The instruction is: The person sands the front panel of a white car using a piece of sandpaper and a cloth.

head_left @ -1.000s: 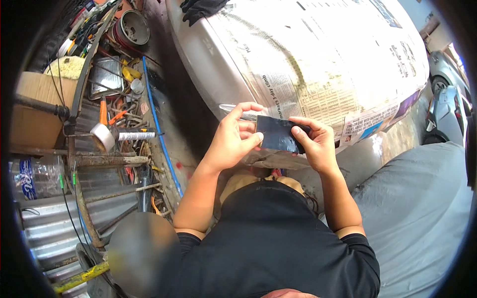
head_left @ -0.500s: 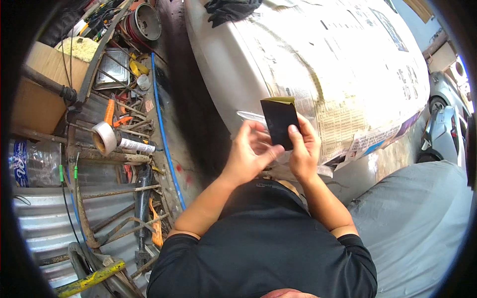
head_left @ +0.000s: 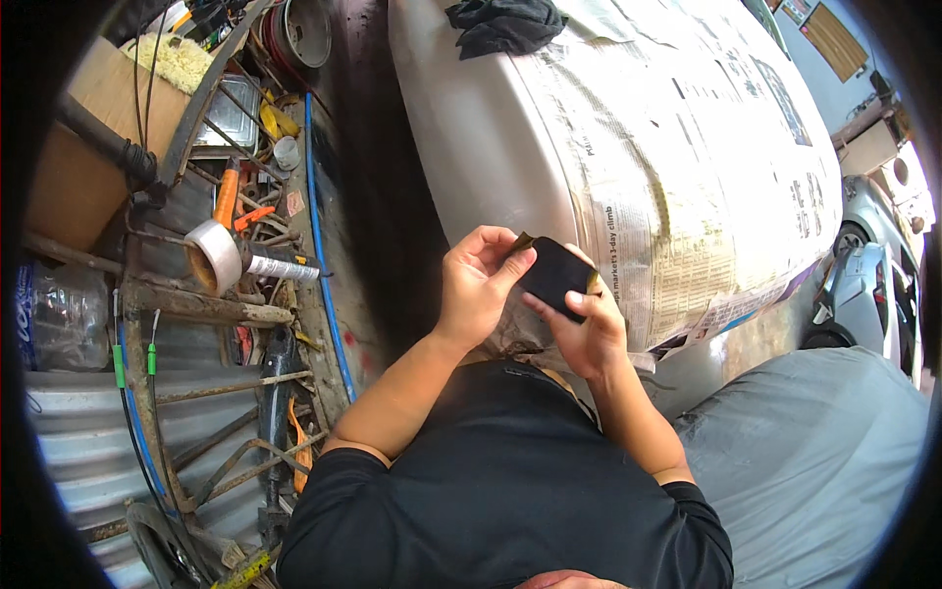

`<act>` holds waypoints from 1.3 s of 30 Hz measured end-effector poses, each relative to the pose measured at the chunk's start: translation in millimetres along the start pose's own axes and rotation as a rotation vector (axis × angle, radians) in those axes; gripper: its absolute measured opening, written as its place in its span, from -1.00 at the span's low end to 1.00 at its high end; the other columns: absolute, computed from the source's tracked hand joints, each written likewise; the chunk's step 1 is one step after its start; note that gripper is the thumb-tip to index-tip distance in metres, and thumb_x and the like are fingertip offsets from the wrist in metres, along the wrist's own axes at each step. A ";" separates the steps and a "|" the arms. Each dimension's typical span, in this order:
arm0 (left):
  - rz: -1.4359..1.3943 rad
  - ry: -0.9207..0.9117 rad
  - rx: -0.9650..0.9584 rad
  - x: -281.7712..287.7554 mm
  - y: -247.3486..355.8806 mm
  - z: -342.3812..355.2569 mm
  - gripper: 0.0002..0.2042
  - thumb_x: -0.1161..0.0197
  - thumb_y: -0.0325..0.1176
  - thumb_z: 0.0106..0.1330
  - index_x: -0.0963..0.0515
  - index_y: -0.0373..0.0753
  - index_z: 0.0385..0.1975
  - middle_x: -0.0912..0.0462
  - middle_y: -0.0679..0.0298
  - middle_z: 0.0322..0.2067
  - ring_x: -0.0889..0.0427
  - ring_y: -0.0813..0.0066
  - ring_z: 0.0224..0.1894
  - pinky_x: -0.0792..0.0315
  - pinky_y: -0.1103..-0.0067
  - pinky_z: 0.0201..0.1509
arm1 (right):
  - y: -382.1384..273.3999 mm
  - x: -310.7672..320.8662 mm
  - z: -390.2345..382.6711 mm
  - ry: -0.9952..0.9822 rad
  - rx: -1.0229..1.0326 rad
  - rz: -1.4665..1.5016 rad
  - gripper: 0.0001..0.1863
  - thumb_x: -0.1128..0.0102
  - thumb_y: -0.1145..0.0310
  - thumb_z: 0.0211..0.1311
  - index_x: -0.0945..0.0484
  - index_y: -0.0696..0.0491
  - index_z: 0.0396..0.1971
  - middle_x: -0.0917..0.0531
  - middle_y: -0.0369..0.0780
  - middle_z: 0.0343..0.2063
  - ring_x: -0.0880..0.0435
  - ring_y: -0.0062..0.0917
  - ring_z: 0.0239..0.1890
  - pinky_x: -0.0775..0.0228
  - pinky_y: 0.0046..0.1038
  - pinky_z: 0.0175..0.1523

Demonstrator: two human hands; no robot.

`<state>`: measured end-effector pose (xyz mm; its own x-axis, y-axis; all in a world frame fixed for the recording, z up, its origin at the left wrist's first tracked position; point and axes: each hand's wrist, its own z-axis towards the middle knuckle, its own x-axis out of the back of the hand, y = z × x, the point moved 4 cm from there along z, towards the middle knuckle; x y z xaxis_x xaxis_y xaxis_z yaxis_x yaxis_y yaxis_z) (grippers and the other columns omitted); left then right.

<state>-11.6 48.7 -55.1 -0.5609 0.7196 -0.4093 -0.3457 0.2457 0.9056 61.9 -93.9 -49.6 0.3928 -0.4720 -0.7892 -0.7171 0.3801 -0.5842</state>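
Observation:
A small folded sheet of black sandpaper with a yellowish-brown reverse side is held between my two hands in front of my chest. At its upper left corner, my left hand pinches the edge between thumb and fingers. On the right, my right hand is closed around the sheet, its thumb on the dark face and some fingers hidden behind. Just beyond my hands is a whitish car panel, its upper side masked with newspaper. A crumpled black cloth lies at the panel's far end.
Along the left stands a metal rack cluttered with tools, a tape roll and a plastic bottle. A blue hose runs beside it on the floor. Grey sheeting covers something at the right; a silver car stands beyond.
The sandpaper has turned from upright to slanted and flatter. My left hand, apart from its main face before, now grips its left corner. The view has shifted slightly.

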 end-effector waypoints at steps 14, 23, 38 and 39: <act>0.172 -0.075 0.125 34.8 39.4 7.6 -0.79 -0.39 -0.44 0.42 -0.58 -0.35 -0.05 -0.75 0.26 -0.34 -0.72 0.64 -0.30 -0.69 0.61 -0.28 | -7.6 3.1 19.5 0.056 0.124 -0.501 -0.68 -0.09 0.26 0.60 -0.58 0.24 0.00 -0.76 -0.07 -0.15 -0.82 -0.35 -0.25 -0.73 -0.43 -0.33; 0.141 -0.193 0.050 23.7 41.2 6.5 -0.71 -0.39 -0.59 0.36 -0.40 -0.27 -0.07 -0.73 0.19 -0.24 -0.75 0.55 -0.22 -0.72 0.57 -0.17 | -10.9 -5.7 17.2 0.101 0.207 -0.575 -0.67 -0.07 0.27 0.61 -0.58 0.27 -0.01 -0.75 -0.13 -0.24 -0.81 -0.42 -0.27 -0.72 -0.46 -0.32; 0.137 -0.029 -0.004 12.8 15.7 -0.1 -0.69 -0.38 -0.50 0.40 -0.52 -0.43 0.07 -0.78 0.09 -0.31 -0.81 0.42 -0.28 -0.73 0.53 -0.14 | -3.2 -7.9 15.6 0.174 0.242 -0.406 -0.74 -0.18 0.38 0.52 -0.56 0.27 0.01 -0.77 -0.10 -0.24 -0.80 -0.44 -0.32 -0.71 -0.46 -0.22; 0.252 -0.038 -0.114 11.1 16.4 -1.2 -0.65 -0.36 -0.53 0.41 -0.50 -0.44 0.14 -0.78 0.08 -0.28 -0.80 0.42 -0.27 -0.73 0.54 -0.14 | -0.1 -9.4 15.6 0.203 0.219 -0.357 -0.76 -0.23 0.42 0.48 -0.58 0.27 -0.01 -0.77 -0.11 -0.26 -0.79 -0.46 -0.32 -0.71 -0.46 -0.21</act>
<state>-24.4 60.0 -44.9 -0.6122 0.7730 -0.1665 -0.2827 -0.0173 0.9590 67.3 -77.1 -45.0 0.4565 -0.7417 -0.4915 -0.4109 0.3142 -0.8558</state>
